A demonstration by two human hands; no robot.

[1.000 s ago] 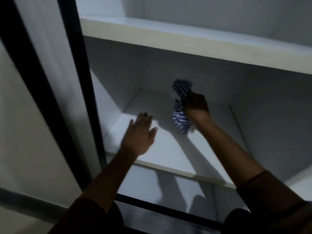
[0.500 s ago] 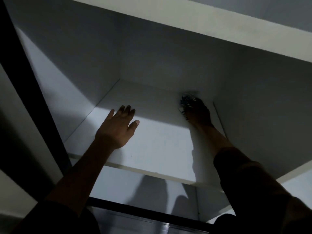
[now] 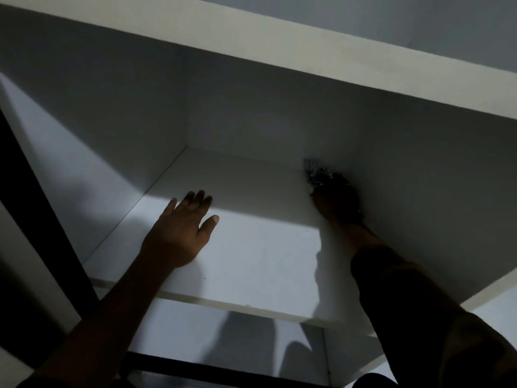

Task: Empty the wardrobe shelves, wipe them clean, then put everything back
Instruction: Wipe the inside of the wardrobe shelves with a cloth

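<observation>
Wiping step in hand: the shelf is bare, w/ nothing on it but the hands. Left hand lies flat on the shelf near the front-left, fingers straight & spread a bit, holding nothing; looks like it's bracing. Right hand is deep in the far right corner, in shadow, pressed on a checked cloth that pokes out just past the fingers, against the back & right walls. It seems bunched on the cloth, but too dark to make out the fingers. Hands well apart.

Judgement: corner is getting cleaned, most of the shelf still to cover or already done, can't tell which. Next move prob calls for dragging the cloth out of the corner along the back edge toward the left, keeping it pressed flat. Restocking not yet begun.
</observation>
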